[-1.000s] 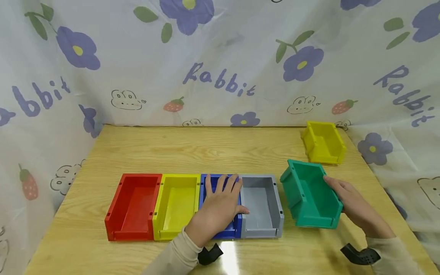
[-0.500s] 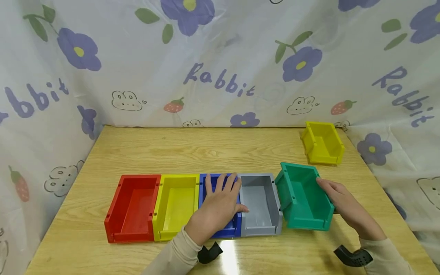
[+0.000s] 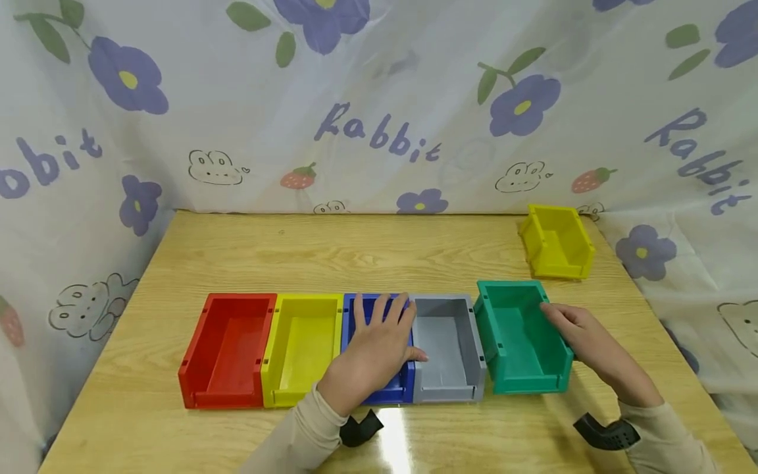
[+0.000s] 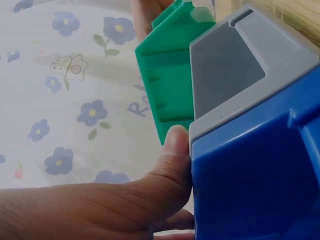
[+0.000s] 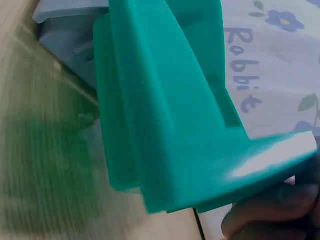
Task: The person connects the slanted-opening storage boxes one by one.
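Note:
A row of storage bins stands on the table: red, yellow, blue and grey, side by side. My left hand lies over the blue bin with fingers spread; its thumb reaches across the rim shared with the grey bin. In the left wrist view the thumb rests at that rim. My right hand grips the right wall of a green bin, which is close to the grey bin's right side. In the right wrist view the green bin appears tilted and raised off the table.
Another yellow bin sits at the back right of the wooden table. Patterned cloth hangs behind the table and along both sides. A black strap piece is at each wrist.
The green bin has moved left with my right hand, up close to the grey bin, and has turned straighter in line with the row. My left hand stays in place.

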